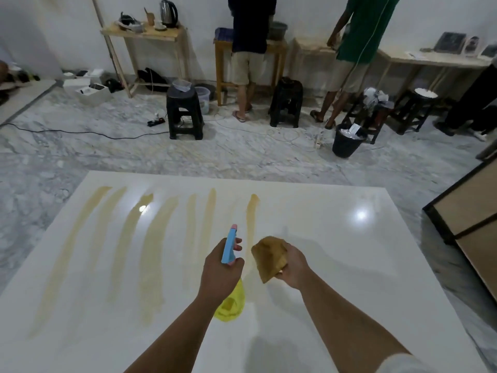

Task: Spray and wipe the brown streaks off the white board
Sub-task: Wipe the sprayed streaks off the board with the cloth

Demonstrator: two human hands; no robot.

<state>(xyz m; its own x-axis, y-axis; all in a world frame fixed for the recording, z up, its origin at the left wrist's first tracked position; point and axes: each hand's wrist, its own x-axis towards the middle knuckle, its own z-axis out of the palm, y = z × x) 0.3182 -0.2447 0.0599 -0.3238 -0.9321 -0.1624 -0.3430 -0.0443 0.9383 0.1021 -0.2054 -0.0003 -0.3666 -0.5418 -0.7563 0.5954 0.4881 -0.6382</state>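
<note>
A: Board status?
B: White board [336,265] lay flat on the floor, brown streaks [150,254] from 9 to 12 o'clock.
A: Hands?
B: My left hand [219,273] gripped the spray bottle [229,247]; my right hand [293,265] pinched the brown cloth [267,258], just beside it at 3 o'clock.

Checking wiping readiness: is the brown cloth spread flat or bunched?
Bunched: the brown cloth is crumpled in the right hand, above the white board.
</note>
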